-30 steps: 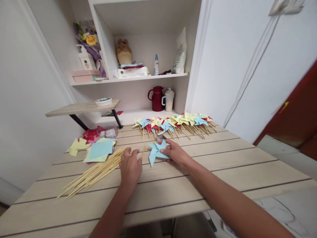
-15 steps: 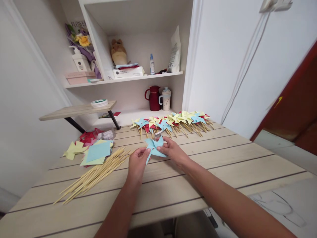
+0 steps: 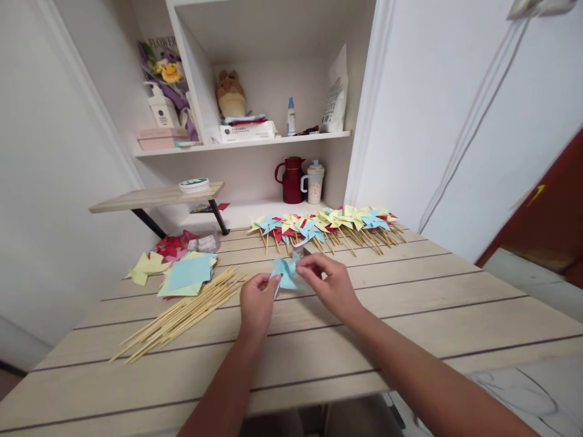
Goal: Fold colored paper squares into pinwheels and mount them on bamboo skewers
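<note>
Light-blue four-bladed paper pinwheel (image 3: pixel 286 280) held up between both hands, mid-worktop, over pale wooden planks with dark seams (image 3: pixel 455 315). Left hand (image 3: pixel 256 301) pinches its left blade, thumb against fingertips. Right hand (image 3: pixel 333 287) at its right edge, thumb and forefinger drawn close together; blur there, cannot tell whether they grip paper. Bundle of thin pale bamboo sticks (image 3: pixel 186 315) slants just left of left hand. Beyond it, stack of light-blue and pale-yellow square paper sheets (image 3: pixel 189 274); beside that, a pale-yellow cut-paper piece (image 3: pixel 146 267). Behind pinwheel, a row of blue, yellow and red paper pinwheels on sticks (image 3: pixel 337 218) lies along the back
</note>
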Motion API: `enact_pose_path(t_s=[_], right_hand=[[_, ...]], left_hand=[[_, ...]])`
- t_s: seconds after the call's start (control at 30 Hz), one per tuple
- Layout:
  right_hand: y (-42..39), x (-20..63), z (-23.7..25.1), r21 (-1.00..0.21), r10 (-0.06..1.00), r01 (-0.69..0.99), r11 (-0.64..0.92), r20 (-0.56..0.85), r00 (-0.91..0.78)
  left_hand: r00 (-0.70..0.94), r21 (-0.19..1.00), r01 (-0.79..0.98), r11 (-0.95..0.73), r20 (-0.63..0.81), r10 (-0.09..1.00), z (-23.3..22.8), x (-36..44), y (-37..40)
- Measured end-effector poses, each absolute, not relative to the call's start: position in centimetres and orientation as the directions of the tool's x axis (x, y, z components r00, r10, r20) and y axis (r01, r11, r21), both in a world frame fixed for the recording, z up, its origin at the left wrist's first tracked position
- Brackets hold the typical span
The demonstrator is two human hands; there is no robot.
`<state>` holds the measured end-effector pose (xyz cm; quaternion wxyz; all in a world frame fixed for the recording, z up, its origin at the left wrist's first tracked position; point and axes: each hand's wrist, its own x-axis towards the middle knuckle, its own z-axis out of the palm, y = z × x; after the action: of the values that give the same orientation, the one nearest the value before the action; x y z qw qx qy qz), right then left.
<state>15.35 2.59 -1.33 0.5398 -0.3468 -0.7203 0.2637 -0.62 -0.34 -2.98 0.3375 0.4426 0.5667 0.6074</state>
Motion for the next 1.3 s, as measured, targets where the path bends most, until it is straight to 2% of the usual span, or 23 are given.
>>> enact_pose_path(t_s=[0.07,0.17,0.33,0.57,0.7,0.87,1.07,1.3], right_hand=[[2.2,14.8,-1.5,-0.712,0.749,0.24,0.66,0.596,-0.29],[2.2,14.1,-2.1,-0.694,0.744,0.278,0.664,0.574,-0.342],[2.9,14.2,-2.6,-0.735,0.789,0.292,0.612,0.542,-0.289],[2.8,14.2,-2.2,-0.85,0.851,0.171,0.498,0.441,-0.286],[2.8,14.4,-1.9,-0.843,0.843,0.141,0.519,0.477,-0.248],[2.9,14.6,-1.9,-0.775,0.806,0.222,0.591,0.556,-0.202],[2.9,14.6,-2.0,-0.78,0.808,0.212,0.588,0.553,-0.205],[2.7,14.6,-1.9,-0.762,0.79,0.207,0.613,0.588,-0.175]], left_hand=[[-0.356,0.983,0.117,-0.144,0.177,0.918,-3.0,-0.5,-0.3],[-0.323,0.974,0.142,-0.175,0.213,0.922,-3.0,-0.4,-0.4],[-0.294,0.974,0.139,-0.179,0.213,0.932,-2.7,-0.2,-0.7],[-0.28,0.974,0.132,-0.182,0.213,0.936,-2.3,0.0,-1.0],[-0.248,0.973,0.132,-0.187,0.215,0.945,-2.6,-0.1,-0.9],[-0.151,0.965,0.173,-0.197,0.224,0.963,-3.4,-0.2,-0.4],[-0.088,0.932,0.289,-0.217,0.251,0.964,-3.5,0.2,-0.6],[-0.042,0.925,0.321,-0.204,0.229,0.972,-3.8,0.5,-0.8]])
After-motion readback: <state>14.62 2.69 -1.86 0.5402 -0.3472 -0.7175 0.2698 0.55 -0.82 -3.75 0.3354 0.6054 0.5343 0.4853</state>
